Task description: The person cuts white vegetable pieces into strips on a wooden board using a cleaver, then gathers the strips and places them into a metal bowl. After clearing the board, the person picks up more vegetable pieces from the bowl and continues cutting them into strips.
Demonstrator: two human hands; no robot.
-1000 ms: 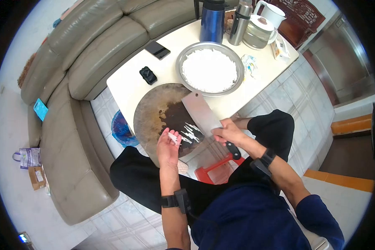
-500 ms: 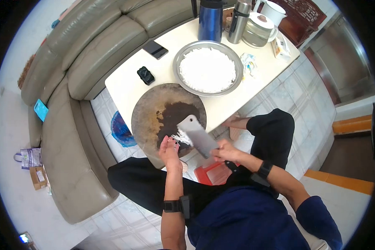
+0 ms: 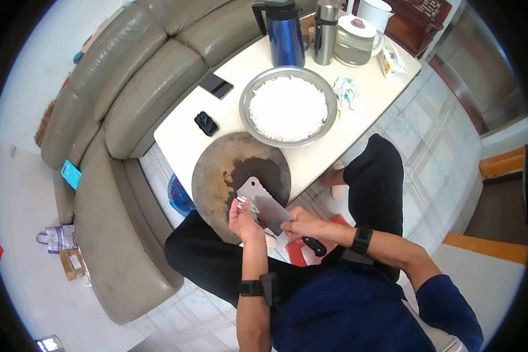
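My right hand [image 3: 302,223] is closed around a cleaver [image 3: 264,202], at the join of its black handle and its broad metal blade. The blade is tilted over the near part of a round chopping board [image 3: 208,176]. At the blade's left edge, my left hand [image 3: 246,223] has its fingers bent together on a few thin white shreds [image 3: 244,202], which look like cut vegetable. Part of these shreds is hidden by the fingers. Beyond the board, a round metal tray [image 3: 248,120] holds a heap of similar white shreds [image 3: 288,108].
On the table [image 3: 179,138] are a black object [image 3: 206,123], a phone [image 3: 216,85], a crumpled wrapper [image 3: 345,91], a blue jug [image 3: 286,41], a steel flask [image 3: 325,35] and a glass pot [image 3: 355,47]. A sofa [image 3: 108,234] stands left; a red stool [image 3: 296,252] is below my right hand.
The cleaver has shifted left across the board, bringing its blade up against my left hand's fingers. The shreds now show less between fingers and blade. The whole view has tilted slightly.
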